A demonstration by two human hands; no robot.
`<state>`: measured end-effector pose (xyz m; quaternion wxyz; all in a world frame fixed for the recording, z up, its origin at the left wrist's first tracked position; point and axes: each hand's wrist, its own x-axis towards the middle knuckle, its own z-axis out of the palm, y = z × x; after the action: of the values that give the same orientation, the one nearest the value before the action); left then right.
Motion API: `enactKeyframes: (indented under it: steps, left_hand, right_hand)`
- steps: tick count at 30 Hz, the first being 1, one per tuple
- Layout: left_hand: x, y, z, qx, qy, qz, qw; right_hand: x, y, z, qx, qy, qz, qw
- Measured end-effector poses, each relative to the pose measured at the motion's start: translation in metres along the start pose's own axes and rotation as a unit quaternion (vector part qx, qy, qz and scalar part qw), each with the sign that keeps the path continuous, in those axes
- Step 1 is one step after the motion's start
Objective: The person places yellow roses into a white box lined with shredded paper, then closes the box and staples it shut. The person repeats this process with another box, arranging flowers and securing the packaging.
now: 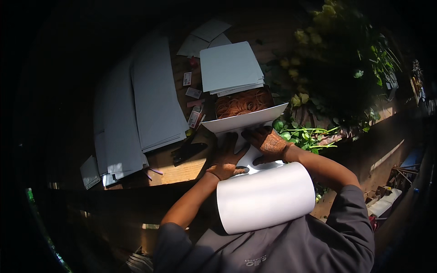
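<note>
A large white sheet of paper or thin card [266, 195] lies in front of me. Its near end curls over in a broad roll against my shirt, and its far edge stands up as a flap [246, 119]. My left hand [227, 160], in an orange-brown glove with dark fingertips, presses on the sheet with its fingers spread. Beside it, my gloved right hand [269, 144] also lies on the sheet, fingers stretched toward the flap. Just beyond the flap is a pile of orange-brown rubber bands [241, 103], partly covered by a stack of white sheets [231, 67].
Long stacks of white sheets [157, 100] cover the table's left side. Small staple-box-like cartons [193, 93] lie between the stacks. A black object [189, 151], its kind unclear, rests near the wooden edge. Leafy cut stems [309, 134] and yellow flowers [302, 38] lie at the right.
</note>
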<state>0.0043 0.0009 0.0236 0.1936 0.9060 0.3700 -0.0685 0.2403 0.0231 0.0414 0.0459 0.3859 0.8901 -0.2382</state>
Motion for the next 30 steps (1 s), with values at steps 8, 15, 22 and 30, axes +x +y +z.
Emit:
enactKeyframes:
  steps: [8,15,22,30]
  left_hand:
    - [0.012,-0.004,0.021,0.049,0.02,0.035,0.998]
    - [0.023,-0.001,0.003,0.019,-0.029,0.036,0.999]
    - [0.026,0.005,0.005,0.104,-0.072,-0.013,0.992]
    - [0.027,0.011,-0.019,0.054,-0.162,-0.049,0.984]
  right_hand:
    - [-0.041,-0.069,-0.055,0.086,-0.169,0.001,0.982]
    - [-0.043,-0.086,-0.009,-0.06,0.055,0.005,0.997]
    - [-0.053,-0.064,-0.012,0.085,0.082,-0.063,0.991]
    - [-0.122,0.222,-0.018,0.002,0.15,0.35,0.925]
